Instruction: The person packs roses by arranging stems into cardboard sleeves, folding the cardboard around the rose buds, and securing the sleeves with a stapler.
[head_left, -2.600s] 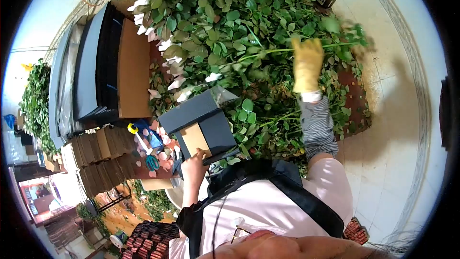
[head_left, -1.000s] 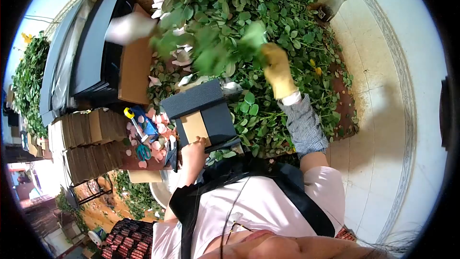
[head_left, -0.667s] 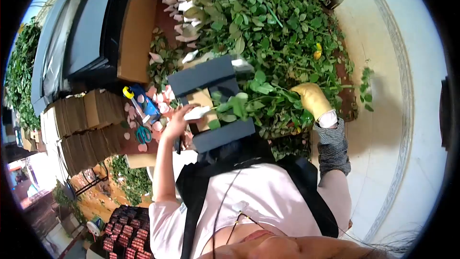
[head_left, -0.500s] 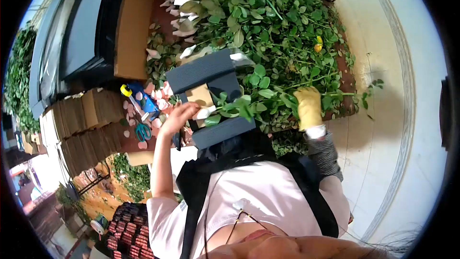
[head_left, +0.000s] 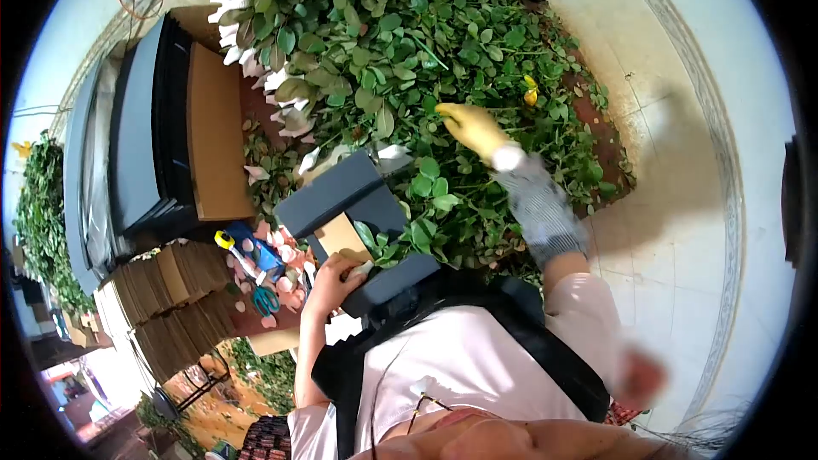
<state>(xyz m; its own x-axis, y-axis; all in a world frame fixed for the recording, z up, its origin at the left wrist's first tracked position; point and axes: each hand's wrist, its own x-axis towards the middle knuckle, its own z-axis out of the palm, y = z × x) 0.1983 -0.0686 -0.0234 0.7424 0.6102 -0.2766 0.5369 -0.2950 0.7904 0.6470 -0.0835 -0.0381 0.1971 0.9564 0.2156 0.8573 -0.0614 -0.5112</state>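
Observation:
My bare left hand point(head_left: 334, 279) is closed around a white-sleeved flower head point(head_left: 363, 271), a rose by its leaves. Its green leaves point(head_left: 394, 249) spread to the right over dark corrugated cardboard point(head_left: 334, 192). Beside my fingers a tan cardboard piece point(head_left: 342, 237) lies on the dark sheet. My right hand point(head_left: 474, 129), in a yellow glove, reaches over the heap of leafy stems point(head_left: 477, 51). Its fingers are stretched out among the leaves, and no stem shows in them.
White-sleeved flower heads point(head_left: 247, 60) line the heap's left edge. Dark cardboard sheets point(head_left: 145, 128) stand at the left, above stacked brown cardboard point(head_left: 162, 290). Teal scissors point(head_left: 266, 300), a yellow-handled cutter point(head_left: 225, 240) and pink petals point(head_left: 292, 300) lie on the table.
My right hand has let go of the stem and moved up and left over the heap. My left hand has drawn the flower down against the lower dark cardboard. The view has shifted.

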